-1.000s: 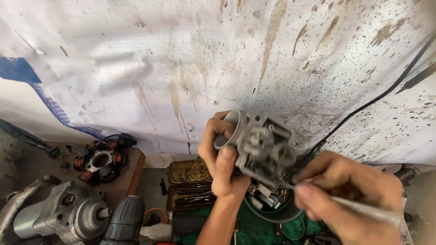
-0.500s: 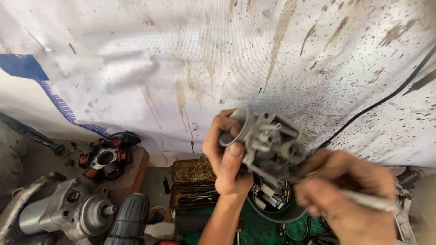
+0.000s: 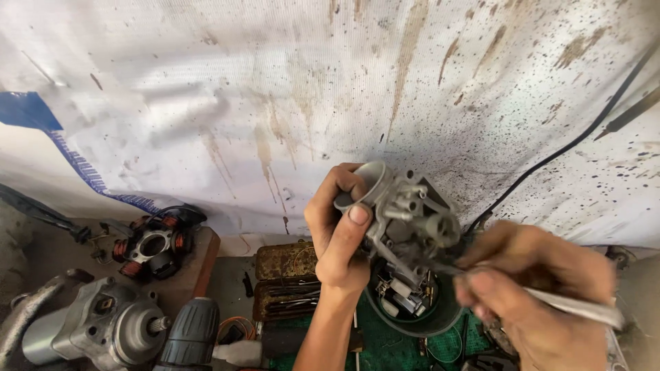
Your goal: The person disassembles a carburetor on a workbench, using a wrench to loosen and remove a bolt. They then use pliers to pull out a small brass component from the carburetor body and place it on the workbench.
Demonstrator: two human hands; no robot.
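Left hand [image 3: 340, 237] clasps the grey carburetor [image 3: 405, 220] upright; right hand [image 3: 533, 288], just right, pinches a thin tool [image 3: 570, 307] angled toward its underside.

Both arms are bare: no sleeve, cuff or glove shows on either. The left hand [image 3: 340, 237] comes up from the bottom edge on a slim, bare forearm, with the wrist uncovered and no watch, band or ring to be seen on it. Its thumb shows a short, trimmed nail with a pale tip, and the knuckles of the fingers are clearly outlined. The right hand [image 3: 533, 288] is blurred, so its nails and finer marks cannot be made out; it too looks ungloved, with no ring or band visible, and its wrist runs off the lower edge.
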